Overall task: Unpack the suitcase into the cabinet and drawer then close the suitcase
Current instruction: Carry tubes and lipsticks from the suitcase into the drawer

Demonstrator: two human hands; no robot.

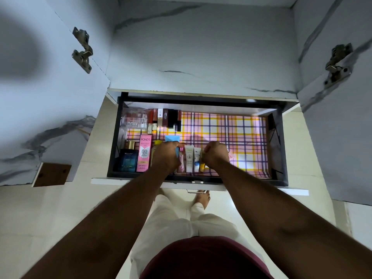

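Note:
The open drawer [278,150] has a plaid liner [231,133]. Along its front lie a blue perfume bottle [128,159], a pink Pond's box [144,153] and several small tubes [189,161]. Lipsticks [167,118] and a clear box [134,118] sit at the back left. My left hand [166,156] grips a blue tube [172,138] among the front row. My right hand [215,155] has its fingers curled around a small yellow-capped tube [202,167]; the tube is mostly hidden. The suitcase is out of view.
Above the drawer, the marble-patterned cabinet shelf [201,57] stands between two open doors with metal hinges [82,50], [337,64]. A brown wooden block [52,174] shows at the lower left. My legs and a bare foot [202,199] stand on the tiled floor below the drawer.

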